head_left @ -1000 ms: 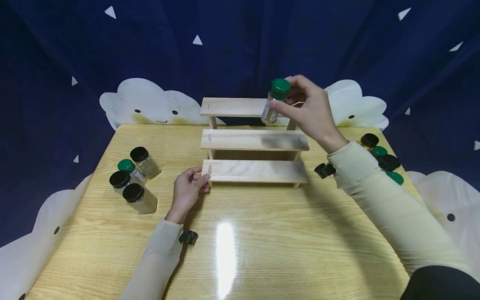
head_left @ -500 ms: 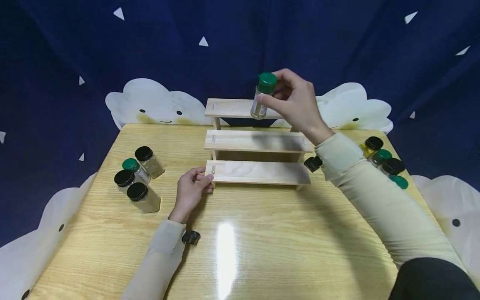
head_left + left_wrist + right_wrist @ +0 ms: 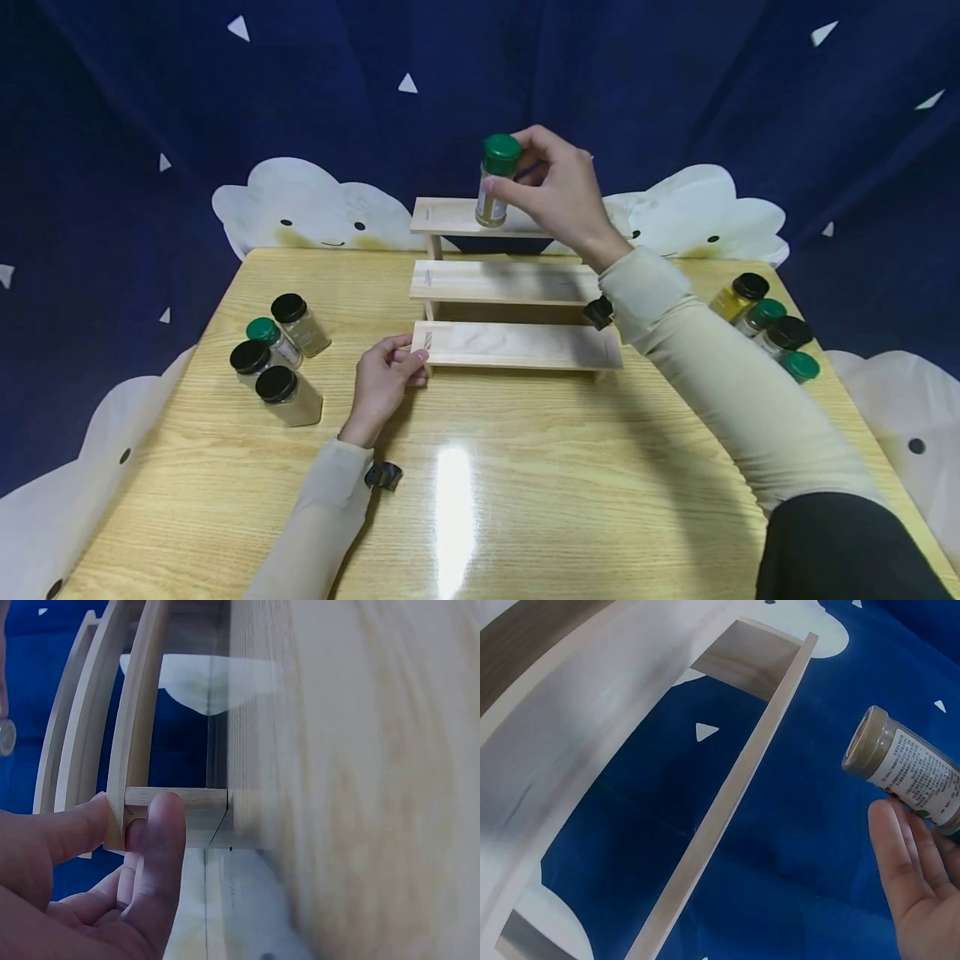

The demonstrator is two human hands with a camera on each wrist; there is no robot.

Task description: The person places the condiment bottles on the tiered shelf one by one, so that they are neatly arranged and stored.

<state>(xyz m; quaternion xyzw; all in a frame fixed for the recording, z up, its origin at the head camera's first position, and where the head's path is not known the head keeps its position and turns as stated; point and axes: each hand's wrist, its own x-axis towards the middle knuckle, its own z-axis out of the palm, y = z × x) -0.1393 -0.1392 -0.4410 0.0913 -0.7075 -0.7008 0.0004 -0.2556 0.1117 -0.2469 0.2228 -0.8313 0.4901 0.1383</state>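
A three-step wooden rack (image 3: 517, 346) stands at the back middle of the table. My left hand (image 3: 381, 379) pinches the left end of its lowest shelf, with the thumb on top and fingers below, as the left wrist view shows up close. Up by the top shelf (image 3: 446, 215), my right hand (image 3: 558, 192) holds a green-capped spice jar (image 3: 492, 196) between thumb and fingers. The jar is nearly upright. In the right wrist view the labelled spice jar (image 3: 922, 772) hangs apart from the shelf edge, its base showing brown contents.
Left of the rack stand several jars, among them a black-capped jar (image 3: 291, 398) and a green-capped jar (image 3: 273, 340). On the right edge is another group with a yellow jar (image 3: 738, 296) and a green-capped one (image 3: 799, 366). A dark blue curtain (image 3: 480, 75) hangs behind.
My right hand has carried the green-capped jar leftward and slightly up along the top shelf. The left hand keeps its hold on the lowest shelf.
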